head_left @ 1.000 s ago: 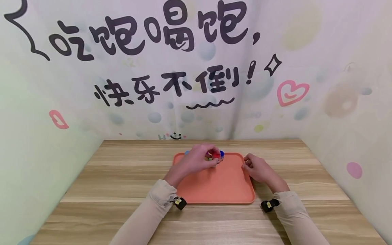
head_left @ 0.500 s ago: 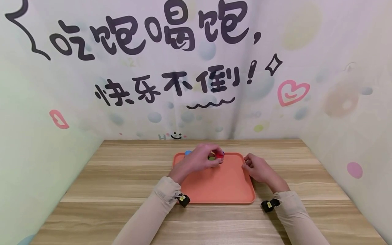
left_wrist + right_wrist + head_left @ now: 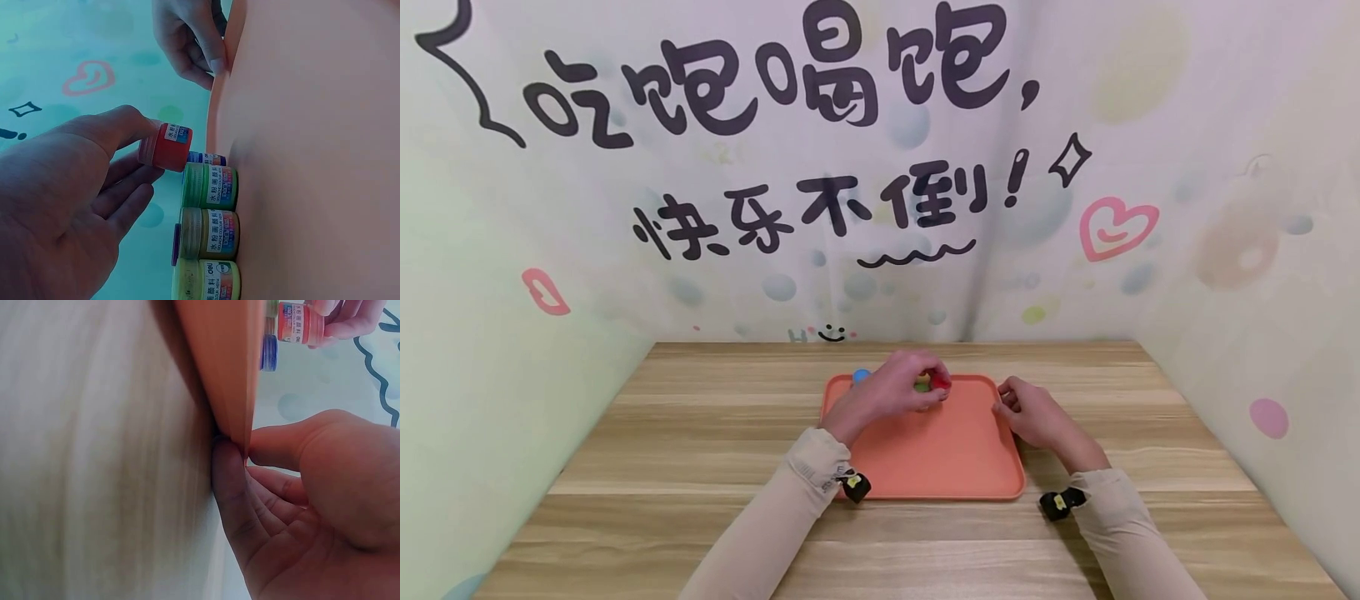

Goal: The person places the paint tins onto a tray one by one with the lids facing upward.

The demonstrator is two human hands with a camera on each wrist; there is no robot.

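Observation:
In the left wrist view my left hand (image 3: 81,178) pinches a small red gouache paint jar (image 3: 167,147) by its lid end, between thumb and fingers. The jar is raised over a row of similar jars: green (image 3: 215,186), ochre (image 3: 219,234) and yellow-green (image 3: 215,281). Behind the green one a dark blue jar (image 3: 209,159) partly shows, and a purple edge (image 3: 177,245) peeks out beside the ochre one. These stand on an orange tray (image 3: 955,458). At the tray's right side my right hand (image 3: 1037,412) grips the rim between thumb and fingers.
A light blue jar lid (image 3: 861,377) shows at the tray's back left, partly covered by my left hand. The tray lies on a wood-grain table (image 3: 715,400). A printed wall (image 3: 760,300) rises behind the table's far edge.
My left hand has moved a little to the right with the red paint jar. The dark blue jar is now hidden in the head view. My right hand stays on the rim.

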